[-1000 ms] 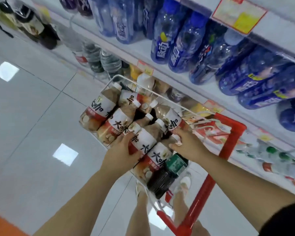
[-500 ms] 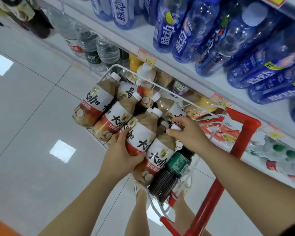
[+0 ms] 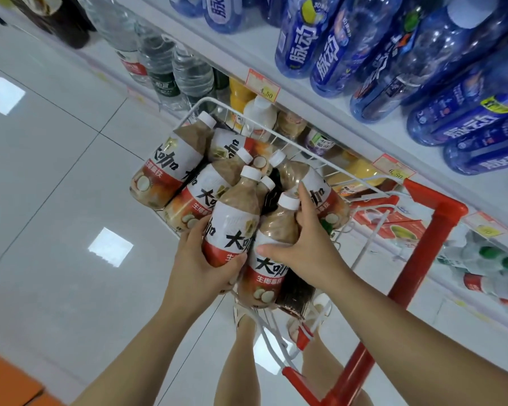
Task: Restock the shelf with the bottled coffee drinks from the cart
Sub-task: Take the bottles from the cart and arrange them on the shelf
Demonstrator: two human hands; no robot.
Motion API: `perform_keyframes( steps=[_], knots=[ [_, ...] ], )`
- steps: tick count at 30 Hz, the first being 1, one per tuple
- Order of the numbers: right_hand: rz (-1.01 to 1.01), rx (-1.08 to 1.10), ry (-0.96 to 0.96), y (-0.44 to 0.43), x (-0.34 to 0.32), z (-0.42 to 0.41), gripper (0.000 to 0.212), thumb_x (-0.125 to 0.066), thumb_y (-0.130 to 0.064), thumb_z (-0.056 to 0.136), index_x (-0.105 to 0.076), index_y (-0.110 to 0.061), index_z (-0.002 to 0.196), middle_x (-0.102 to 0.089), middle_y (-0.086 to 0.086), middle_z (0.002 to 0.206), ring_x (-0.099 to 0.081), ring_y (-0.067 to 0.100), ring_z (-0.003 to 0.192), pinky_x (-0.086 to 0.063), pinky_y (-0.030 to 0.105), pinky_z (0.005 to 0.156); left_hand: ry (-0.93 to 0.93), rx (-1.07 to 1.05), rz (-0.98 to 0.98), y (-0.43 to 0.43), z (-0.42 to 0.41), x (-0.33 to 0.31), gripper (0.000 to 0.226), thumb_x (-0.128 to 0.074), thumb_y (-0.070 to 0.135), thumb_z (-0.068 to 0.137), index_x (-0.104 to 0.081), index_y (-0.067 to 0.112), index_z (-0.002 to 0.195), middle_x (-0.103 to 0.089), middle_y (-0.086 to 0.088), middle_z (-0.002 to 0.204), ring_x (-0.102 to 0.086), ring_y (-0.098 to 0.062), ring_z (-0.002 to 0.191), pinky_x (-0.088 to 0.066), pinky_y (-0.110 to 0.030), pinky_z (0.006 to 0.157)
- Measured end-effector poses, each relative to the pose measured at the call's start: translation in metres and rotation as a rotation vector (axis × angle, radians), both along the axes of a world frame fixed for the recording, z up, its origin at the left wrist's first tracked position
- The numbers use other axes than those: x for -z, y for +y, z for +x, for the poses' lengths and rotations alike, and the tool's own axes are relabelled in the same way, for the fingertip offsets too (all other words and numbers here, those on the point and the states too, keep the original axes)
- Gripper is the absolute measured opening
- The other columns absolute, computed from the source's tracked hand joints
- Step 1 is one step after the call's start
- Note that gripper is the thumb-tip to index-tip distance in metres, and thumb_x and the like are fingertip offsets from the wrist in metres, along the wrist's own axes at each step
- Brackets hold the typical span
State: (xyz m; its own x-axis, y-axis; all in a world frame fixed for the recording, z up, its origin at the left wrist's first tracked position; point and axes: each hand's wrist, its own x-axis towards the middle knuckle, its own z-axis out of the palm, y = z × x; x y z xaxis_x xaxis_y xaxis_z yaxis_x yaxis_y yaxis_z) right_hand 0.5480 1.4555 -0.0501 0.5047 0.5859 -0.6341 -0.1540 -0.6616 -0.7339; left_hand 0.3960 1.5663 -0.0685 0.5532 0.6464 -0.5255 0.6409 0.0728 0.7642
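Several bottled coffee drinks with white caps and red-and-white labels lie piled in the white wire cart basket [image 3: 332, 164]. My left hand [image 3: 200, 265] is wrapped around the lower body of one coffee bottle [image 3: 235, 221], which is tilted up above the pile. My right hand [image 3: 308, 244] grips the neck and shoulder of a second coffee bottle [image 3: 269, 269] beside it. Another coffee bottle [image 3: 165, 165] lies at the basket's left side. A dark bottle [image 3: 295, 291] lies partly hidden under the pile.
The cart's red frame [image 3: 434, 218] stands to the right, against the shelf. Blue drink bottles [image 3: 335, 48] fill the upper shelf; water bottles [image 3: 188, 74] and juice bottles stand lower. Price tags [image 3: 263, 86] hang on the shelf edge. My legs and the white tiled floor [image 3: 56, 186] are below.
My right hand has slid from a bottle cap down onto the second bottle's neck. Both held bottles have risen a little out of the pile, and the view has shifted closer.
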Motion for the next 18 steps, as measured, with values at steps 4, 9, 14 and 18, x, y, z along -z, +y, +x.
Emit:
perform_keyframes(
  steps=[4, 9, 14, 18],
  knots=[
    [-0.111, 0.022, -0.060, -0.009, 0.014, -0.023, 0.112, -0.087, -0.032, 0.058, -0.016, -0.037, 0.145, -0.048, -0.016, 0.133, -0.051, 0.004, 0.116, -0.047, 0.033, 0.098, 0.005, -0.028, -0.009, -0.002, -0.003, 0.004, 0.089, -0.069, 0.064, 0.052, -0.041, 0.036, 0.132, -0.049, 0.009, 0.126, -0.053, -0.012, 0.111, -0.056, -0.040, 0.083],
    [-0.116, 0.000, -0.095, -0.002, 0.022, -0.036, 0.118, -0.085, -0.041, 0.056, -0.009, -0.036, 0.146, -0.050, -0.004, 0.133, -0.054, 0.014, 0.116, -0.051, 0.040, 0.093, 0.007, -0.067, -0.020, -0.002, -0.005, 0.009, 0.085, -0.073, 0.062, 0.053, -0.041, 0.040, 0.129, -0.051, 0.007, 0.126, -0.056, -0.018, 0.111, -0.058, -0.043, 0.079],
    [-0.109, -0.066, -0.087, 0.016, 0.020, -0.033, 0.116, -0.085, -0.040, 0.058, -0.008, -0.037, 0.145, -0.045, -0.002, 0.136, -0.052, 0.017, 0.116, -0.050, 0.036, 0.094, 0.021, -0.135, -0.025, 0.009, -0.007, 0.001, 0.089, -0.075, 0.060, 0.050, -0.040, 0.042, 0.130, -0.053, 0.003, 0.125, -0.058, -0.023, 0.108, -0.060, -0.043, 0.067],
    [-0.083, 0.016, -0.086, 0.010, -0.014, -0.022, 0.112, -0.084, -0.037, 0.060, -0.011, -0.039, 0.144, -0.044, -0.006, 0.137, -0.050, 0.017, 0.119, -0.045, 0.037, 0.099, -0.049, -0.115, 0.009, 0.012, -0.003, -0.030, 0.084, -0.078, 0.049, 0.054, -0.041, 0.042, 0.129, -0.053, 0.005, 0.124, -0.057, -0.019, 0.107, -0.060, -0.033, 0.062]
  ],
)
